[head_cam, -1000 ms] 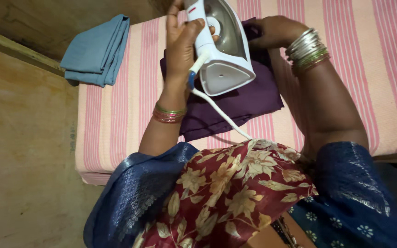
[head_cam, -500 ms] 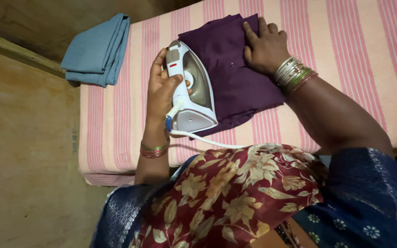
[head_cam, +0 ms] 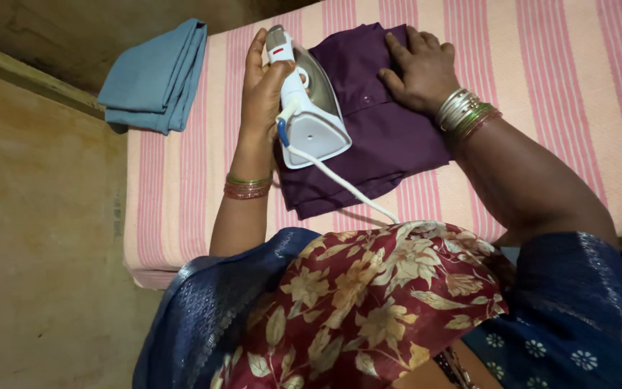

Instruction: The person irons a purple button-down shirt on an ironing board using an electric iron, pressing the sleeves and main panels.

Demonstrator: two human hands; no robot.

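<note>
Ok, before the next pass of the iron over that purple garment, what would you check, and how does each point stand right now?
1. Left hand grips the white iron by its handle: ok.
2. Right hand lies flat on the purple garment, holding it down, apart from the iron: ok.
3. White cord trails across the garment's near edge toward the body, so it may snag: not ok.
4. Iron sits tipped on its side, soleplate off the cloth: ok.
5. Folded blue cloth lies at the corner of the striped pad, out of the iron's way: ok.
6. Iron's heat: cannot tell.
</note>
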